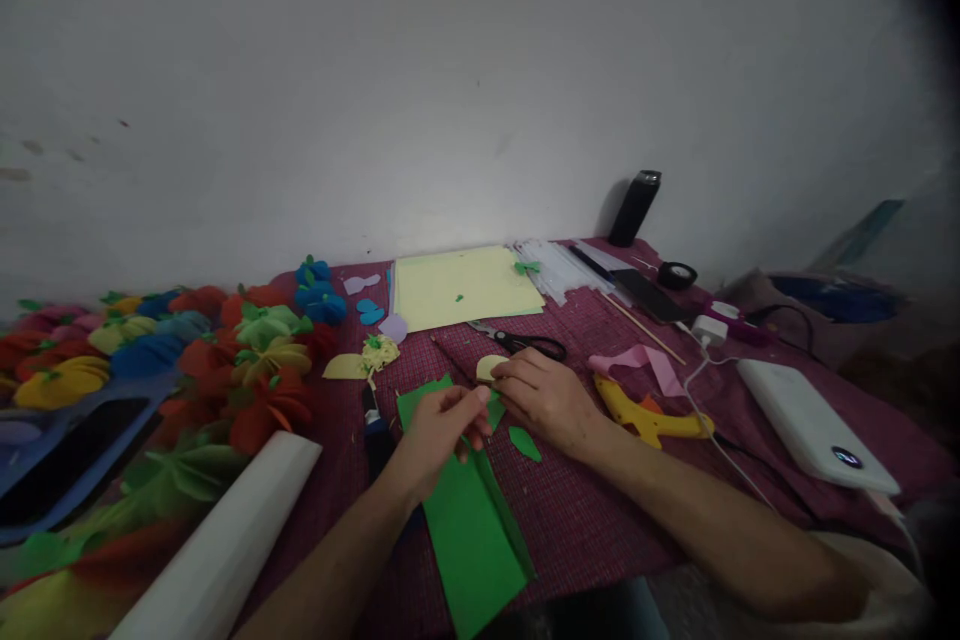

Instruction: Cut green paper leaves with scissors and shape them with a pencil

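My left hand [442, 432] is over the green paper sheet [476, 540], thumb and fingers drawn together; what they hold, if anything, is hidden. Close beside it, my right hand [551, 402] has its fingers closed at the edge of a small rounded pale yellow paper piece [489, 366]. A small green paper scrap [496, 412] shows between the two hands. Below the right hand a green leaf-shaped cutout [524, 443] lies on the purple cloth. Black-handled scissors [529, 344] lie just beyond the hands.
Pale yellow sheets [469, 288] lie at the back. Many colourful paper flowers [262, 350] and a white roll [225, 540] fill the left. To the right are a yellow glue gun [649, 417], pink ribbon [637, 360], a white power bank [814, 425] with cables, and a black bottle [635, 208].
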Tool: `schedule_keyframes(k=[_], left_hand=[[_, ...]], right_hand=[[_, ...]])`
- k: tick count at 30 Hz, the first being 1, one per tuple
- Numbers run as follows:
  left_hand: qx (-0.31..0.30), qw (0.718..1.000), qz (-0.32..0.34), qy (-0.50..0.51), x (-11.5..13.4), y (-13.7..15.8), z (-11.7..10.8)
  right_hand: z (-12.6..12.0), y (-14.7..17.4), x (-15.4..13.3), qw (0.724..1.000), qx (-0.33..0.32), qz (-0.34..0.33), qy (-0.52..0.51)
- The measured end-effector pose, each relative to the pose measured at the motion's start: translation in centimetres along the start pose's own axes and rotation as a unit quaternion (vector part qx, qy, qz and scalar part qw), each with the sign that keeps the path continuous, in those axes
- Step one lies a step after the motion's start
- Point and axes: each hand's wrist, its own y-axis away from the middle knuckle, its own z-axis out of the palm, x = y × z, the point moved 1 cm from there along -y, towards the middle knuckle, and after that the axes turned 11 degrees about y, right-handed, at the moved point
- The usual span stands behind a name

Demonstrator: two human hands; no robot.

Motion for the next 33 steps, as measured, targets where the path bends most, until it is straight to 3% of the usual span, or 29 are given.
schedule_keyframes(k=[3,5,7,9,11,13,17,20,23,27,33], left_hand=[[-0.001,1.000,0.011,-0.005,-0.1,0.0,0.0],[0.006,0.999,0.041,-0.028,0.0,-0.2,-0.3],[0.008,0.996,0.074,-0.052,0.1,-0.3,-0.7],[-0.001,0.994,0.092,-0.066,0.3,-0.3,-0.9],[-0.014,0.994,0.086,-0.073,0.4,-0.2,-0.8],[-0.021,0.994,0.075,-0.076,0.4,-0.1,-0.6],[-0.005,0.993,0.098,-0.060,0.6,0.0,-0.3],[-0.006,0.992,0.118,-0.041,0.7,0.1,-0.1],[-0.009,0.991,0.134,-0.022,0.8,0.2,0.1],[-0.021,0.988,0.152,0.008,0.8,0.3,0.2],[-0.036,0.985,0.165,0.019,0.7,0.6,0.1]], right_hand=[[-0.2,-0.1,-0.2,0.999,-0.003,0.002,-0.041],[-0.5,-0.2,0.2,0.989,-0.002,0.080,-0.125],[-0.8,-0.2,0.9,0.944,-0.006,0.210,-0.254],[-0.9,-0.2,1.3,0.869,-0.034,0.316,-0.378],[-0.8,-0.1,1.2,0.813,-0.074,0.350,-0.460],[-0.5,-0.1,0.8,0.787,-0.109,0.348,-0.498],[-0.1,0.0,0.0,0.759,-0.132,0.365,-0.524],[-0.2,0.0,-0.2,0.760,-0.110,0.380,-0.516],[-0.4,0.0,-0.4,0.763,-0.103,0.374,-0.516],[-0.6,-0.2,-0.5,0.735,-0.097,0.362,-0.566],[-0.6,0.0,0.0,0.714,-0.107,0.336,-0.605]])
